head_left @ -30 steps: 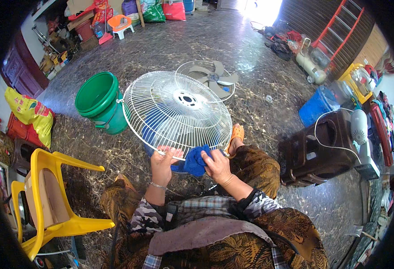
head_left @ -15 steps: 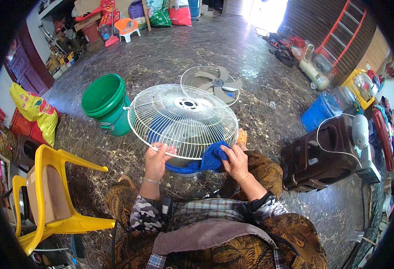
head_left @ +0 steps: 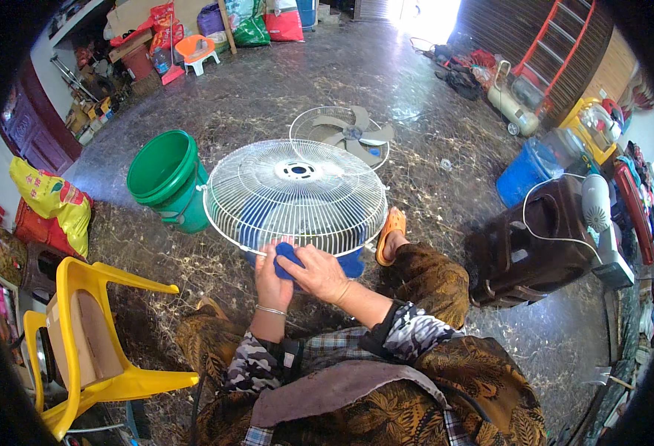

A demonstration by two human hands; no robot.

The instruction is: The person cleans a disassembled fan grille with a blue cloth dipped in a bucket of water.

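A round white wire fan guard (head_left: pixel 297 197) is tilted in front of me, its near rim at my hands. My left hand (head_left: pixel 271 282) grips that rim, with fingertips up against the wires. My right hand (head_left: pixel 318 273) is closed on a blue cloth (head_left: pixel 287 260), bunched against the rim right beside my left fingers. More blue fabric (head_left: pixel 352 264) shows under the rim to the right. Something blue shows through the wires, its shape hidden. Beyond the guard, grey fan blades (head_left: pixel 353 134) lie in a second wire guard on the floor.
A green bucket (head_left: pixel 165 172) stands left of the guard. A yellow plastic chair (head_left: pixel 74 320) is at my near left. On the right are an overturned dark brown plastic stool (head_left: pixel 539 241), a blue bin (head_left: pixel 522 175) and a ladder (head_left: pixel 557 44). My orange-shod foot (head_left: pixel 391 234) is beside the guard.
My right hand has moved left along the rim with the blue cloth, from the guard's right side to beside my left hand. My left hand stays at the rim.
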